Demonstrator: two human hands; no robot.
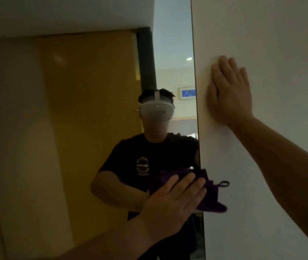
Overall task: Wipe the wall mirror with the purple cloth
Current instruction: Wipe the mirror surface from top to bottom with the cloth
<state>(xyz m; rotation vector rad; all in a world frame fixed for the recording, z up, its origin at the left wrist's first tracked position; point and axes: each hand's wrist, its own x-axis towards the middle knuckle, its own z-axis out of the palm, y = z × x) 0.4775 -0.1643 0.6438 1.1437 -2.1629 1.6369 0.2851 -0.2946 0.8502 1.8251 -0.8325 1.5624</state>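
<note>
- The left hand (175,205) is closest to us. It is flat, with the fingers spread a little, and it pushes the purple cloth (211,196) against the wall mirror (74,109).
- The cloth sticks out past the fingertips, to the right of this hand. Part of it is on the glass and part has gone over the mirror's right edge onto the plain wall (262,34).
- A small dark loop (224,183) hangs from the cloth, just beyond the fingertips.
- In the glass above the hand you can see the person's reflection (149,156) in a dark shirt, with the cloth showing there too.
- Far to the right and higher up, the right hand (230,92) lies flat and open on the wall, holding nothing. It looks like it is there to lean on.
- I think the wiping is in the middle, at the right edge of the mirror. I cannot tell how much glass is already clean, because the room is dim.
- To do this step well, keep the palm flat so the whole cloth rubs the glass.
- Slide the cloth back to the left of where it is now, so it stays on the mirror and not the wall.
- Use long, slow strokes that overlap, so no strip is missed.
- Tuck the loop under, so it does not drag marks.
</note>
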